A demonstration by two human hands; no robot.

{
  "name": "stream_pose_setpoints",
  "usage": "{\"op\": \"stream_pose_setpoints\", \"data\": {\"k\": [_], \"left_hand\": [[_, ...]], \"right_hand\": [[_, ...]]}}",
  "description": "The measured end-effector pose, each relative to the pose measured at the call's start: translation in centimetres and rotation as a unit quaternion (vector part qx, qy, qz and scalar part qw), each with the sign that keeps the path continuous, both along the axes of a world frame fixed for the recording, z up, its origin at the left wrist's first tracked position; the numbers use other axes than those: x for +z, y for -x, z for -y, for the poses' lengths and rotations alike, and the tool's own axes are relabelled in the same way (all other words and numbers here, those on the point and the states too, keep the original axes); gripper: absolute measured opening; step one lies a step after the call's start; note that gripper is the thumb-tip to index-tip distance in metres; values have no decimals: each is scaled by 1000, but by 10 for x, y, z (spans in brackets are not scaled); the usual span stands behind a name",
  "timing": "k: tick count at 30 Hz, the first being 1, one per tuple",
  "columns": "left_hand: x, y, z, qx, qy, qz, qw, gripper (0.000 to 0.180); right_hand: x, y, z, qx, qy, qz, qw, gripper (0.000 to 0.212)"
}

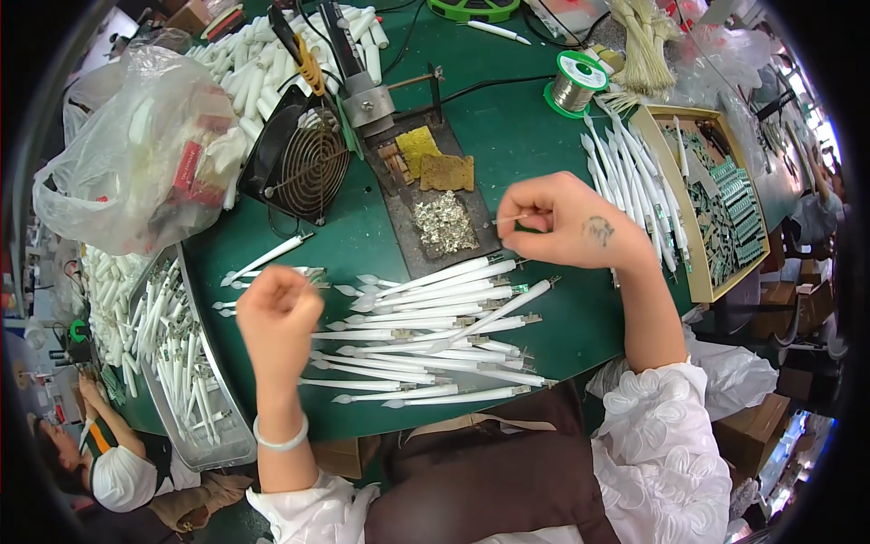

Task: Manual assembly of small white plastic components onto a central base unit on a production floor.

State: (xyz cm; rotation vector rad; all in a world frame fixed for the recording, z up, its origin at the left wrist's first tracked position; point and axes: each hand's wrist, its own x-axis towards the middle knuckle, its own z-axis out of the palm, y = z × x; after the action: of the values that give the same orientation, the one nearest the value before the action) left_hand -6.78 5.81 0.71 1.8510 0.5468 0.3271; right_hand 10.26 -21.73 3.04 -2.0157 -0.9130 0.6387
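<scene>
On the far left a big see-through plastic bag [136,150] sits on the green bench [535,136]; below it a long grey metal tray [237,435] holds many white plastic sticks; a small black fan with a round wire grill [304,163] stands just beside the bag.

The left hand [279,317] is held up over the bench, close to the near edge; its fingers are curled shut into a loose fist, and I cannot tell if something small is inside; a pale bangle [281,440] goes round the wrist.

Just to the right of that hand lies a pile of white pointed plastic sticks with small metal ends [435,331], spread flat on the bench between the two hands; behind the pile is a dark tray with shiny metal scraps and yellow sponges [441,213].

The right hand [566,222] hangs over the far end of the pile; its fingers are pinched shut on a thin pale wire [506,218] that pokes out to the left.

Further right a spool of silver wire on a green reel [575,83] stands on the bench; a yellow box with small green boards [725,208] sits at the far right, with more white sticks leaning on its edge.
</scene>
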Motion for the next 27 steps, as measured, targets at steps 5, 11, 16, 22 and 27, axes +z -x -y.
{"op": "stream_pose_setpoints", "data": {"k": [5,11,16,22,27], "left_hand": [[-18,32,-28,37,-343,-12,938,6],[-17,40,-27,-8,-466,-40,884,10],[2,39,-17,-12,-539,-74,839,15],[35,-6,41,-207,-356,102,906,15],[36,-33,66,-315,-235,76,916,17]], "right_hand": [[-6,-1,10,68,120,74,988,15],[-13,1,11,72,175,134,973,12],[-1,8,4,72,57,226,970,10],[-3,24,-14,51,-124,348,928,15],[-9,31,-25,48,-212,392,894,19]]}}
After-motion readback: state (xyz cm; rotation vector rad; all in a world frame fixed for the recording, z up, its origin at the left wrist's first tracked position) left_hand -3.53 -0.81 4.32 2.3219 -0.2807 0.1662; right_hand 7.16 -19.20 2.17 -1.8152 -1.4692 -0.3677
